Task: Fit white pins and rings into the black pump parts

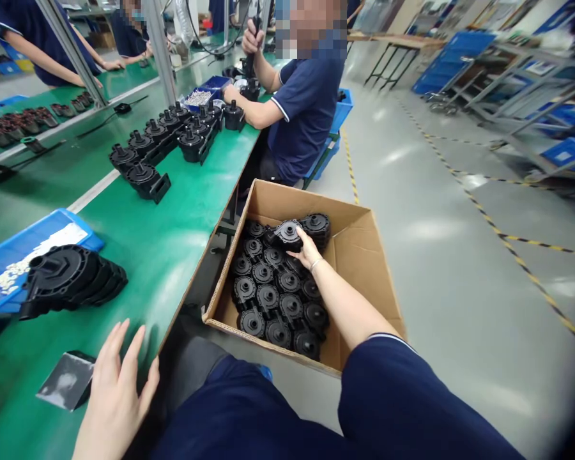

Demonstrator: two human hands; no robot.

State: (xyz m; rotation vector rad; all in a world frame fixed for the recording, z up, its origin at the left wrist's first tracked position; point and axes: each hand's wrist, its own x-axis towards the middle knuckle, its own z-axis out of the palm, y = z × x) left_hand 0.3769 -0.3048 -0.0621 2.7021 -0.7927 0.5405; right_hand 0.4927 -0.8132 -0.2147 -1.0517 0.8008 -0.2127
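My right hand (307,252) reaches into an open cardboard box (364,255) and grips a black pump housing (286,232) by its edge. Beneath it, several like housings (268,297) sit packed in rows, round faces up. A short stack of them (316,223) rises beside the held one. At the lower left, my left hand (117,383) rests at the edge of the green table, fingers spread and holding nothing. Next to it lies a small dark block with a shiny grey face (64,380). Behind that hand, a row of black housings (71,281) leans together on the table.
A blue tray (84,227) with small white parts stands at the left. Assembled black units (146,179) line the green table (172,236) farther up. A co-worker (306,108) sits beyond the box, holding a tool. Metal posts (165,57) rise from the table.
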